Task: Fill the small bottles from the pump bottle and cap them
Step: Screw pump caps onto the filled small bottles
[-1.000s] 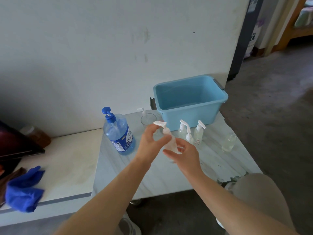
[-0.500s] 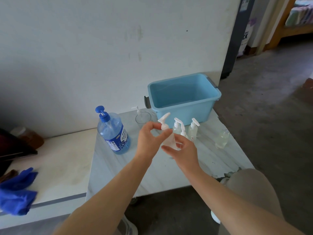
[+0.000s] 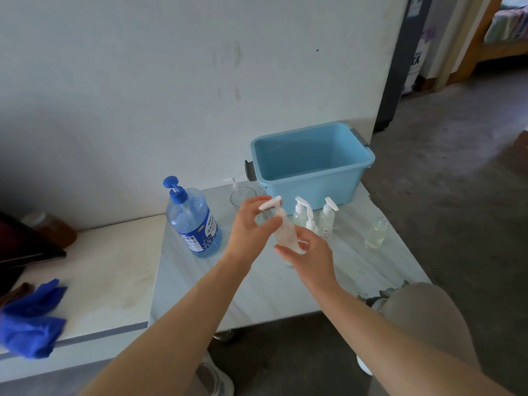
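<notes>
Held bottle point(image 3: 284, 230) newly tilted; tub point(image 3: 328, 191) behind.

Little can be read here. The pump bottle point(image 3: 192, 217) carries a blue label point(image 3: 201, 234) with white print and a white patch of fine lines, all too small and blurred to make out (a few strokes look like Chinese characters). Far back on the right, a white sign point(image 3: 415, 64) shows large dark letters resembling "K". A standing bottle point(image 3: 326, 221) bears a tiny reddish mark, unreadable.
</notes>
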